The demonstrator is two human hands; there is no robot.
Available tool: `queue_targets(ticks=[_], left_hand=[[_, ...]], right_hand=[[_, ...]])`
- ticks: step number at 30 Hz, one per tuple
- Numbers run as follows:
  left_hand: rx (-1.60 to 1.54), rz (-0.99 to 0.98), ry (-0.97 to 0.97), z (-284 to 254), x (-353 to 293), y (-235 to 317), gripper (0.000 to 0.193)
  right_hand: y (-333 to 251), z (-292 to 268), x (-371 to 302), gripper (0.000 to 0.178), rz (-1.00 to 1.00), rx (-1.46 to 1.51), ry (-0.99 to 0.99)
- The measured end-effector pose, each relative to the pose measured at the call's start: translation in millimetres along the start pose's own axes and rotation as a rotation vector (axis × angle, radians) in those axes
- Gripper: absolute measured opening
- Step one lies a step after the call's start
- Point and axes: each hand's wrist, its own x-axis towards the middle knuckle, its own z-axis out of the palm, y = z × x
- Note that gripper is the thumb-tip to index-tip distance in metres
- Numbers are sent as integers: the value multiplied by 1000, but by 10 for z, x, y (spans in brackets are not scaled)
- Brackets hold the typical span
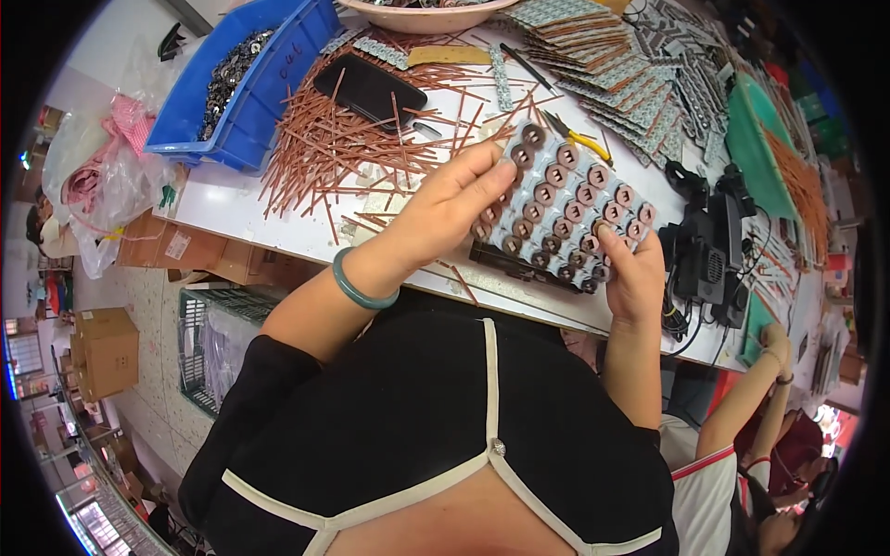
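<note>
A light grey panel [577, 195] set with rows of round brown ring-like pieces is held tilted above the table's front edge. My left hand [456, 196] grips its left edge, thumb on top and fingers partly hidden behind. At the lower right corner, my right hand [634, 275] pinches the panel, its thumb pressing near one of the rings. Under the panel a dark object [510, 263] shows only in part. Just beyond the panel lie yellow-handled pliers [590, 143].
Thin brown strips [301, 144] lie heaped left, with a black phone [371, 90] on them. A blue bin [255, 102] holds small metal parts. Stacked panels [616, 74] fill the back right. Black corded devices [709, 250] stand right, near another person's hand [775, 341].
</note>
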Motion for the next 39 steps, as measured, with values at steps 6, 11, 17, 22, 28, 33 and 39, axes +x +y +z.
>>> queue_targets(ticks=[6,11,17,22,28,33,39], left_hand=[[-74,-91,42,200,-4,52,37],[-954,-54,-344,-8,31,-186,39],[-189,20,28,185,-99,-206,40],[-822,-164,-279,131,-83,-222,25],[-61,-119,37,171,-42,-181,25],[-880,-221,-438,113,-60,-368,26],[-278,-211,78,215,-1,-190,28]], right_hand=[[-20,121,17,37,67,209,-11],[102,122,17,47,104,321,-10],[8,231,32,44,29,-139,32],[163,232,-27,45,113,455,-119],[91,290,22,36,19,-123,4],[237,328,-18,37,164,440,-173],[159,534,-1,31,95,260,27]])
